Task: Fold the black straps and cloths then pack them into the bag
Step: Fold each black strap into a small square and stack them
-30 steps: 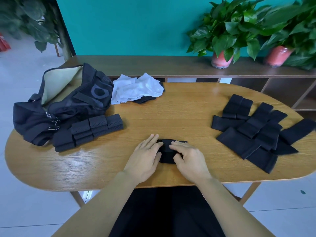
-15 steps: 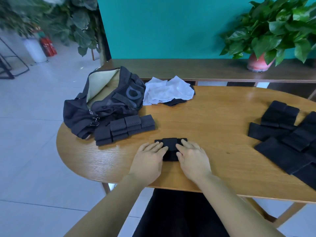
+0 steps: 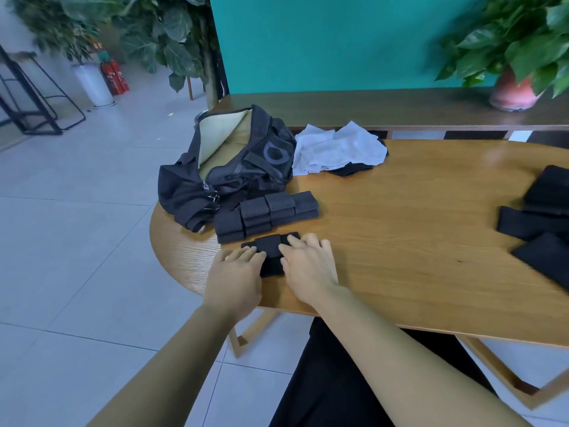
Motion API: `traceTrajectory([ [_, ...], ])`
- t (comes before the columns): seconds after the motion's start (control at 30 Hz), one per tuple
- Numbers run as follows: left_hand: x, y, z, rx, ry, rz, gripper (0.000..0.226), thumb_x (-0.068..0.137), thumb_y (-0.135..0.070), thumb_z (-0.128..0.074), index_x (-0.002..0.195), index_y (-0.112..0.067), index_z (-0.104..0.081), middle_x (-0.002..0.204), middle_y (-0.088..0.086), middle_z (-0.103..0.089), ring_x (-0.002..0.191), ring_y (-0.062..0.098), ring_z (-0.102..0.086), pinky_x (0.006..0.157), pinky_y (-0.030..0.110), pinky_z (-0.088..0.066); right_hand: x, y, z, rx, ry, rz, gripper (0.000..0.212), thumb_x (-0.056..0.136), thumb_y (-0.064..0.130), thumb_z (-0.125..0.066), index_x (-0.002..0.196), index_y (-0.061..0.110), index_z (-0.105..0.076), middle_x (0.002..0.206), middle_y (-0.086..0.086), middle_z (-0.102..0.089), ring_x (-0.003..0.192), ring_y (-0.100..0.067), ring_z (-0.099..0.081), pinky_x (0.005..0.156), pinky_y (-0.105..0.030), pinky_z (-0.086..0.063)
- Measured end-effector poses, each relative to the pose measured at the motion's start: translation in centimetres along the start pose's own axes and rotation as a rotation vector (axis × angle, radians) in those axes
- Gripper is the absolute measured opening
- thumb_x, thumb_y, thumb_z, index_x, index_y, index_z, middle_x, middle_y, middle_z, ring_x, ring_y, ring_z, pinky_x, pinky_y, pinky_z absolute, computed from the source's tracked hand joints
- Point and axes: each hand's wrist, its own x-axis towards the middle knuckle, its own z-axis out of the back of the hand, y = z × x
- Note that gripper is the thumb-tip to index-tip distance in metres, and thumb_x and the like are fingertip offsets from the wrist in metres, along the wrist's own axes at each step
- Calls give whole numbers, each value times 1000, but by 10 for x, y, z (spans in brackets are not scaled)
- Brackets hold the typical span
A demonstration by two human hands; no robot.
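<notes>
Wooden and oval, the table (image 3: pixel 415 229) fills the right of the view, its rounded left end curving past the bag and its near edge running under both forearms; a broad stretch of bare top lies open between the hands and the right-hand pile. Beyond the far edge a low wooden shelf (image 3: pixel 354 103) runs along the teal wall, with a potted plant (image 3: pixel 517 57) at its right.

At the left end sits the black bag (image 3: pixel 234 174), mouth gaping to show a pale lining, part of it slumping over the table's rim. White cloths (image 3: pixel 335 149) lie touching its right side, over a dark piece. Just in front of the bag, a row of folded perforated straps (image 3: pixel 264 214) is stacked side by side. Unfolded black straps (image 3: pixel 542 223) spread at the right edge, well apart from the hands.

Both forearms reach in from below, palms down. The left hand (image 3: pixel 237 272) and right hand (image 3: pixel 308 266) lie flat on a small folded black strap (image 3: pixel 269 251) just in front of the folded row; fingers are straight and slightly spread, pressing it to the table from either side, gripping nothing.
</notes>
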Motion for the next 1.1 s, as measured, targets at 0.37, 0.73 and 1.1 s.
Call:
traceTrajectory([
  [0.37,19,-28,22,18,14,-45,31,61,-10,-71,92,-17,-74,107,5,-73,102,22,-68,88,35,-33,-11,-19,17,134,-91,-12,30,100,23,-41,127,21,-55,136,2,-51,131,-21,-31,94,-36,-26],
  [0.73,83,-169,36,-170,25,-324,44,91,-8,-42,134,-17,-49,154,0,-35,143,16,-27,106,32,-20,-76,-150,41,46,-244,-340,36,95,16,-48,128,19,-61,136,-3,-55,131,-24,-39,92,-39,-31],
  [1.1,142,-325,29,-348,104,-467,46,101,-47,-37,141,-26,-44,142,-9,-51,131,14,-44,104,32,-28,-156,-272,51,-80,-459,-825,39,71,5,-75,110,7,-70,117,-17,-66,110,-38,-59,84,-48,-49],
])
